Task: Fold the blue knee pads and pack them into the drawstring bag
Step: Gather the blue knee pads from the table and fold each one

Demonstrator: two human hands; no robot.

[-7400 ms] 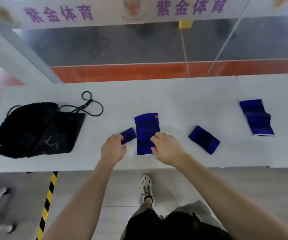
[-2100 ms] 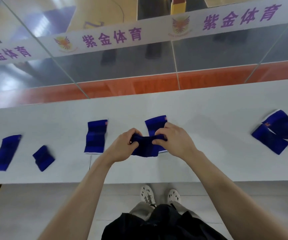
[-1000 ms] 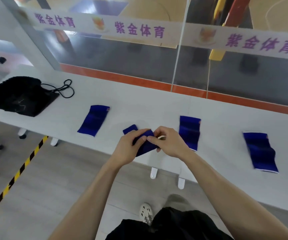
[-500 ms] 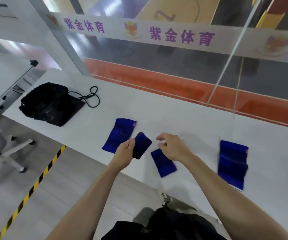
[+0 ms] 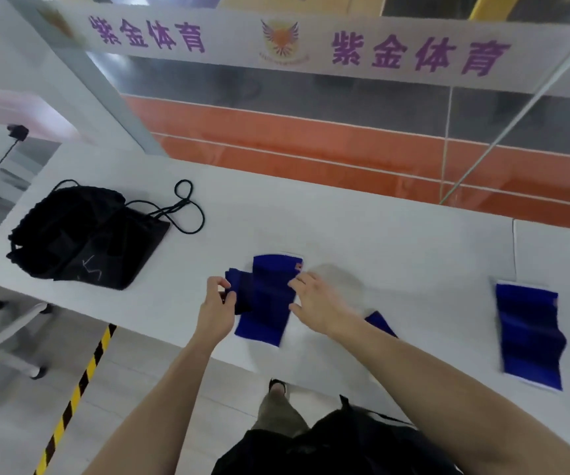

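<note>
My left hand [image 5: 216, 305] is shut on a folded blue knee pad [image 5: 240, 292] and holds it at the left edge of an unfolded blue knee pad [image 5: 270, 303] lying flat on the white table [image 5: 362, 234]. My right hand [image 5: 314, 305] rests open at that flat pad's right edge, fingers spread. Another folded blue pad [image 5: 379, 323] peeks out behind my right forearm. A further unfolded blue pad [image 5: 530, 335] lies at the right. The black drawstring bag [image 5: 81, 234] sits at the table's left end, its cord [image 5: 187, 210] looped beside it.
A glass partition with an orange base and a banner of purple characters runs behind the table. A black-and-yellow floor stripe [image 5: 74, 395] and a white chair base [image 5: 6, 341] lie left of me, below the table's front edge.
My view and both hands have shifted left along the table. My left hand still carries the folded pad, now at the unfolded pad nearest the bag; my right hand has reached that pad's edge.
</note>
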